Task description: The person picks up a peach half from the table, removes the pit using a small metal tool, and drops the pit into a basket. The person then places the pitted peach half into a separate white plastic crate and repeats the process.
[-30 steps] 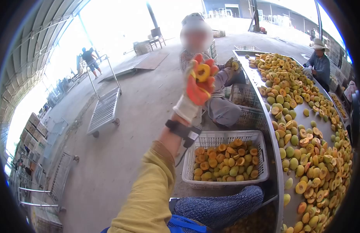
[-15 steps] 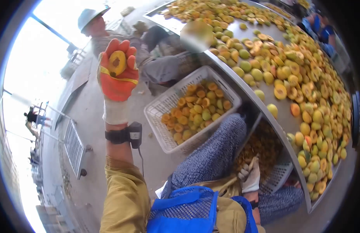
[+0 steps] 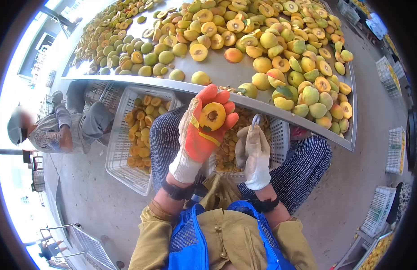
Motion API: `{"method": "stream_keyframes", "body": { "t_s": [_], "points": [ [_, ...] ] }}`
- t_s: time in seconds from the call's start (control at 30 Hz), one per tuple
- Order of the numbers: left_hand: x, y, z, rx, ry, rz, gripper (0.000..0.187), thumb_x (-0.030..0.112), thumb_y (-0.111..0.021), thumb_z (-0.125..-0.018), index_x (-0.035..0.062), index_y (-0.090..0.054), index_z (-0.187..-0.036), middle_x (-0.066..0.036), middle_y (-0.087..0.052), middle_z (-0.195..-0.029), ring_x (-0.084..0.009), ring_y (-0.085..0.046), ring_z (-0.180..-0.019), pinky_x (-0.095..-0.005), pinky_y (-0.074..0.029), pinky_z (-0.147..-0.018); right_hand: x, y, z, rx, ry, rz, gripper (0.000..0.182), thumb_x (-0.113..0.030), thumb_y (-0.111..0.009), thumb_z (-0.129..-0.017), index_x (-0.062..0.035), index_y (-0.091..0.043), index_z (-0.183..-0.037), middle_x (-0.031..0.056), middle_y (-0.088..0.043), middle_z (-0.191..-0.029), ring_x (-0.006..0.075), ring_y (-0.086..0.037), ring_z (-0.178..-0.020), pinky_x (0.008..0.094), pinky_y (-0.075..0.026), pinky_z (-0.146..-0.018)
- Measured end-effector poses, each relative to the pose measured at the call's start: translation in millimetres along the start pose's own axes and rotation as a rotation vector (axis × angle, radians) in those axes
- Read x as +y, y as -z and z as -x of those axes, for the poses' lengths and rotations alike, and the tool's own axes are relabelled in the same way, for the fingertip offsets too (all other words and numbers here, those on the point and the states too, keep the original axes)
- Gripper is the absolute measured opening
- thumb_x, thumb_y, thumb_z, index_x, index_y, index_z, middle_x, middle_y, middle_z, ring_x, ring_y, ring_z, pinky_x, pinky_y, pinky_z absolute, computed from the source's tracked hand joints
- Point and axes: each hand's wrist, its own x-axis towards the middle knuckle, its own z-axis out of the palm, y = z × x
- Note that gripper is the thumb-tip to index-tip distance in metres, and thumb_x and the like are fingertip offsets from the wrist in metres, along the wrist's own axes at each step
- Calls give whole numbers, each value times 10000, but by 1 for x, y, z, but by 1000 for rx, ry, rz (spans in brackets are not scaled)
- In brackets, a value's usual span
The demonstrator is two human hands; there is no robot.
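Note:
My left hand [image 3: 203, 130], in a white knit glove with an orange palm, is raised palm up with its fingers curled around a halved yellow peach [image 3: 220, 118]. The cut face is toward me, with a dark brown hollow at its middle. Beside it, my right hand [image 3: 255, 150], in a pale, stained glove, grips a small metal tool with a looped tip [image 3: 256, 119] that points up. The tool's handle is hidden in the fingers. Below both hands, a crate [image 3: 280, 137] between my knees holds brownish pieces, perhaps pits.
A metal table [image 3: 141, 82] ahead carries many whole and halved peaches [image 3: 268, 40]; its raised rim runs close beyond my hands. To my left stands a white crate [image 3: 123, 173] of peach halves. Another person [image 3: 82, 123] sits farther left. More crates [image 3: 380, 209] are at the right.
My left hand has come in from the far left to the middle, still holding the peach half. My right hand has risen beside it, its looped tool now visible. The view has turned right.

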Motion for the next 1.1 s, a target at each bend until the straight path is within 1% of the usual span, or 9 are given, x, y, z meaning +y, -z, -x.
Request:
{"method": "stream_keyframes", "body": {
  "t_s": [0.23,0.33,0.47,0.6,0.7,0.8,0.97,1.07,1.1],
  "points": [
    [-32,-7,0,10,-66,-220,521,421,-518,-1079,112,-480,-1497,-137,-627,-1368,-297,-652,-1158,-491,-574,-976,25,-2,-9,-19,386,469,217,-219,-624,-1053,-9,-597,-1003,80,-600,-683,144,-520,-587,318,-464,-573],
    [-36,-9,4,-20,-87,-204,511,377,-517,-1086,82,-468,-1501,-158,-612,-1381,-314,-633,-1202,-514,-557,-1016,27,-2,-8,5,235,433,218,-229,-611,-1057,-12,-623,-1041,102,-611,-726,144,-548,-641,325,-482,-615],
    [-34,-23,16,-83,-88,-251,511,335,-529,-1084,39,-464,-1495,-185,-586,-1418,-342,-603,-1265,-531,-509,-1079,29,-3,-13,61,286,350,228,-234,-603,-1062,-10,-643,-1069,67,-619,-762,117,-545,-688,318,-482,-645],
    [-21,-2,11,-183,-42,-443,536,318,-597,-1055,-8,-498,-1469,-135,-599,-1392,-264,-622,-1231,-383,-475,-1093,22,4,-15,51,223,336,244,-244,-610,-1061,-7,-655,-1104,37,-625,-815,95,-528,-750,298,-482,-697],
    [-20,0,11,-197,9,-398,533,313,-555,-1069,-13,-468,-1482,-193,-558,-1462,-347,-578,-1306,-468,-438,-1148,18,5,-16,46,146,356,260,-255,-613,-1062,-1,-658,-1099,24,-627,-843,94,-520,-769,289,-482,-717],
    [-16,-3,10,-237,31,-490,567,365,-569,-1059,5,-472,-1486,-185,-570,-1448,-308,-584,-1303,-455,-453,-1137,23,5,-19,84,119,244,260,-251,-620,-1059,6,-656,-1069,9,-632,-864,90,-526,-777,282,-480,-704],
    [-6,-12,16,-213,71,-770,616,400,-620,-1023,33,-476,-1496,-169,-601,-1401,-244,-626,-1232,-384,-584,-927,24,9,-25,104,85,-38,168,-163,-662,-1026,-3,-624,-1058,2,-639,-862,63,-578,-766,241,-485,-645],
    [2,-12,16,-150,136,-765,646,423,-666,-989,61,-488,-1494,-130,-606,-1383,-213,-646,-1175,-358,-606,-824,11,22,-19,22,-165,-80,126,-99,-666,-1002,-20,-599,-1074,17,-640,-854,60,-606,-691,230,-488,-577],
    [6,-10,16,-130,150,-755,657,432,-684,-976,73,-494,-1492,-112,-604,-1380,-203,-649,-1159,-351,-606,-799,13,22,-19,67,-93,94,119,-96,-662,-1000,-25,-598,-1071,17,-638,-849,63,-594,-652,235,-480,-551]
  ]
}}
